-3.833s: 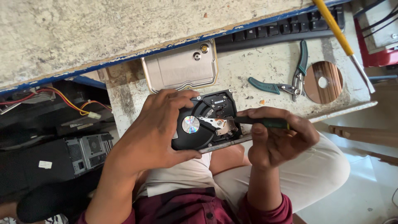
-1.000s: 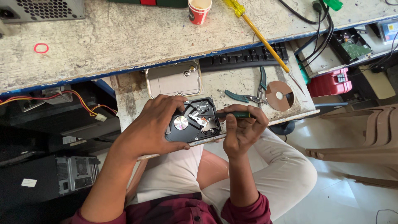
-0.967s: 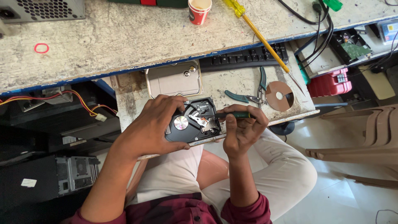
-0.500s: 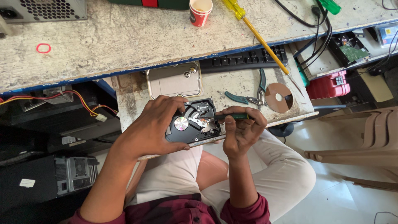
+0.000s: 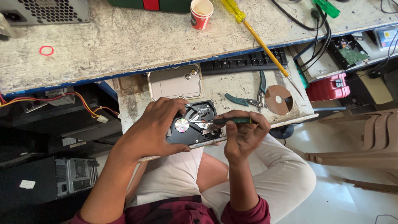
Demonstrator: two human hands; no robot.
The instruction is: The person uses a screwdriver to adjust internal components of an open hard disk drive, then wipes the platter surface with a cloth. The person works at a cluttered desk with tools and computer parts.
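Screwdriver (image 5: 232, 120) tip too small to tell, hard drive's (image 5: 195, 124) left edge under left hand (image 5: 155, 128)

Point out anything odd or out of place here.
The long yellow screwdriver lies slantwise, its tip overhanging the upper bench edge above the lower shelf. The hard drive is open, its cover lying apart behind it.

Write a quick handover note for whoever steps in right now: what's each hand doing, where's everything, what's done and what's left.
Left hand grips the opened hard drive on the pull-out shelf.
Right hand holds a green-handled screwdriver, tip at the drive's arm assembly.
Done: cover plate is off, lying behind the drive. A loose disc platter and pliers lie to the right.
Left: the internals, including a platter, remain in the drive.
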